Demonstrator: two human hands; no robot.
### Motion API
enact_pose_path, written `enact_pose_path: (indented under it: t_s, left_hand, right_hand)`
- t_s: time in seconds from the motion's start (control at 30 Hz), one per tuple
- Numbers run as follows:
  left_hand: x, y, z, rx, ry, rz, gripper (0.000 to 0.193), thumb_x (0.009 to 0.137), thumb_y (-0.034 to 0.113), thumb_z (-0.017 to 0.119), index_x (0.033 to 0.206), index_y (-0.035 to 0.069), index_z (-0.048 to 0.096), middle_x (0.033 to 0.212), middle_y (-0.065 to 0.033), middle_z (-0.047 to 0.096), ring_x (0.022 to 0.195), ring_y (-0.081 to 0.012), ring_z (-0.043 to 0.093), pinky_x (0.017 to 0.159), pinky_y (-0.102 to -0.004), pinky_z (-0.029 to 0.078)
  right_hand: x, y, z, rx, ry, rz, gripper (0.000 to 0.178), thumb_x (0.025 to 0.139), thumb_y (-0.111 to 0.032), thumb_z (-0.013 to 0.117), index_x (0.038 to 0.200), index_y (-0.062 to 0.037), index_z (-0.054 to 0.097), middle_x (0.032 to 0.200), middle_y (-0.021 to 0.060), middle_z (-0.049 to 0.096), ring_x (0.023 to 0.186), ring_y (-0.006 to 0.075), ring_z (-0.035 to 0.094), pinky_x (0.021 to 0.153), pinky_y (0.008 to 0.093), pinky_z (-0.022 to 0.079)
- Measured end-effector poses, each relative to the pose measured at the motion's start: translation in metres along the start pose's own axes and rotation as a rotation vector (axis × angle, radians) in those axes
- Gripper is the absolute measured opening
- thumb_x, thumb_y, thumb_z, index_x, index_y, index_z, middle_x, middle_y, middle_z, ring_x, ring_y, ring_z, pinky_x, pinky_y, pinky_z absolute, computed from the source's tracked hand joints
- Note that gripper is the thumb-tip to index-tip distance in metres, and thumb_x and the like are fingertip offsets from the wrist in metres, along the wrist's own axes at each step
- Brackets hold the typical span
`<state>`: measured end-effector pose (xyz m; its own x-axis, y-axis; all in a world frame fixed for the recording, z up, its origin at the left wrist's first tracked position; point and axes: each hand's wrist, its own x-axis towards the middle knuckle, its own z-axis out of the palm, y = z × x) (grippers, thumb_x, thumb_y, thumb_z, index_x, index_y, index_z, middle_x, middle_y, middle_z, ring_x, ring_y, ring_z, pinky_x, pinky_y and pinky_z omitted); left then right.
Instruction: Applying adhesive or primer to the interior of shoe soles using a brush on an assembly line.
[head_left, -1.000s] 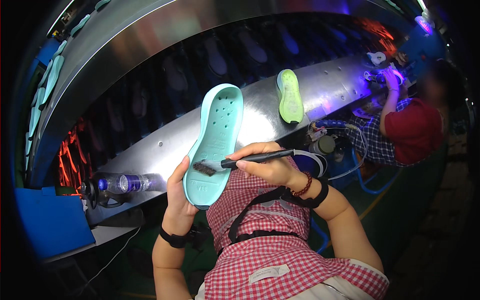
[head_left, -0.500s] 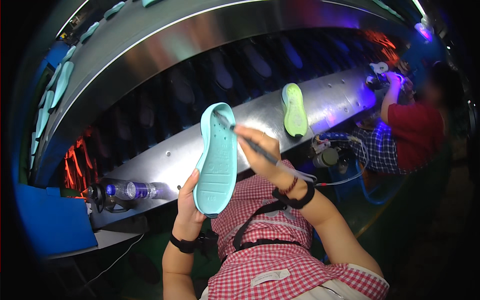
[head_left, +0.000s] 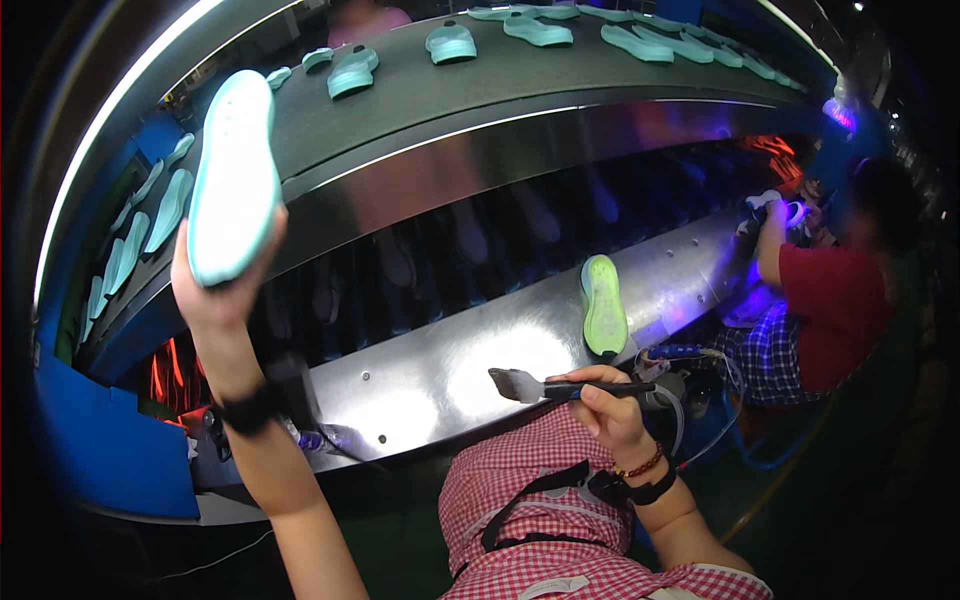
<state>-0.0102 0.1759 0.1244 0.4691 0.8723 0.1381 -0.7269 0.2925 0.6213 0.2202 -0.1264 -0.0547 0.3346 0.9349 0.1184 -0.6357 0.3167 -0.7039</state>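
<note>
At the upper left, my left hand [head_left: 222, 295] grips a pale turquoise shoe sole [head_left: 236, 180] by its lower end, thumb and fingers on its sides. The sole stands nearly upright in front of the conveyor belt [head_left: 410, 110]. My right hand [head_left: 612, 412] is closed around the dark handle of a flat brush [head_left: 520, 385]. Its bristles point left, over the metal ledge [head_left: 420, 400] and apart from any sole. Just beyond the right hand, a yellow-green sole [head_left: 604, 310] lies on the ledge.
Several turquoise soles [head_left: 451, 43] rest on the curved belt. Under it is a dark recess with red-glowing heaters [head_left: 178, 375] at the left end. A co-worker in a red top [head_left: 835, 270] sits at the right. Hoses [head_left: 735, 385] run beside the ledge.
My left hand has carried the turquoise sole up and left from in front of me. The brush has left the sole and moved down and right with my right hand. The view has shifted upward.
</note>
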Motion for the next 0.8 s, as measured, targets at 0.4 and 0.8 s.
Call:
enact_pose_path:
  t_s: [0.4,0.8]
  left_hand:
    - [0.075,0.018,0.049,0.792,0.182,-0.002,0.09,0.079,0.061,0.048,0.135,-0.003,0.02,0.137,-0.0201,0.026,0.129,-0.0269,0.026,0.101,-0.0463,0.026]
    - [0.141,-0.02,0.038,2.299,0.147,-0.494,0.105,0.067,0.079,0.039,0.14,0.008,0.012,0.145,-0.0191,0.005,0.135,-0.0325,0.003,0.107,-0.0468,0.01]
  right_hand:
    - [0.002,0.012,-0.051,0.022,0.215,0.044,0.02,0.085,-0.005,0.048,0.101,0.0033,0.056,0.098,0.0214,0.061,0.041,0.0075,0.04,0.042,0.0197,0.034]
    - [0.009,0.032,-0.063,0.113,0.284,0.152,0.021,0.084,-0.003,0.047,0.101,0.0044,0.056,0.094,0.0198,0.062,0.042,0.009,0.04,0.044,0.0206,0.034]
